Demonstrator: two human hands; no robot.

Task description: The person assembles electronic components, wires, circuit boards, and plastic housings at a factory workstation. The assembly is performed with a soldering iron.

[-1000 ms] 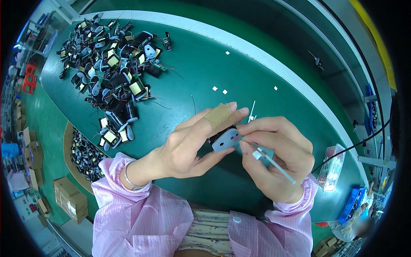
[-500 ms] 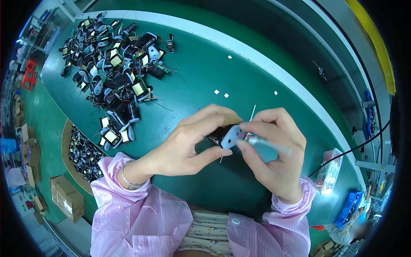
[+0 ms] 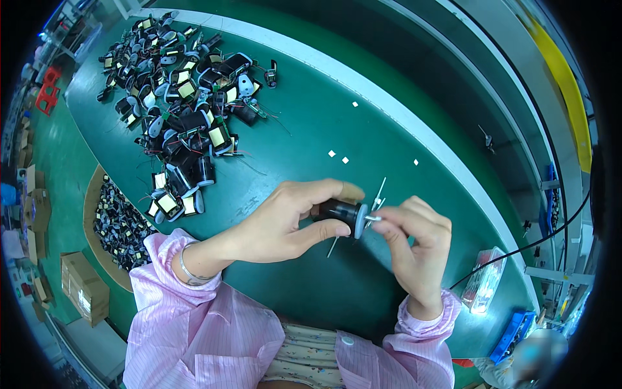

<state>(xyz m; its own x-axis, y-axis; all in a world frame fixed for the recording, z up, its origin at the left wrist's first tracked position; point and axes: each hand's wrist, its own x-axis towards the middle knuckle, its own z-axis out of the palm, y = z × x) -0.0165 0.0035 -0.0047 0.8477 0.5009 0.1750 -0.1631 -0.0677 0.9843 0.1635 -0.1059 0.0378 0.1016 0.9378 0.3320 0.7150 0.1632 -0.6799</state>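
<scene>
My left hand [image 3: 278, 223] is closed round a black cylindrical housing [image 3: 337, 211], thumb below and fingers above. A grey end cap [image 3: 360, 220] on the housing faces right. My right hand [image 3: 418, 243] pinches a small whitish-silver piece [image 3: 373, 219] against the cap; its exact kind is hard to make out. Beneath and behind the housing, a thin white rod [image 3: 381, 188] lies slantwise on the green table [image 3: 285, 285], partly hidden by the housing and my left hand.
A heap of similar black housings [image 3: 188, 123] with wires and yellowish pads covers the table's left side. Several small white squares [image 3: 345, 160] lie beyond my hands. A clear plastic box [image 3: 484, 279] stands at right near a black cable [image 3: 518, 245]. A round carton of parts [image 3: 97, 253] stands lower left.
The housing has turned so the cap shows edge-on rather than its face. My right hand's fingers have shifted to the cap's right side; the blurred clear streak by that hand is gone.
</scene>
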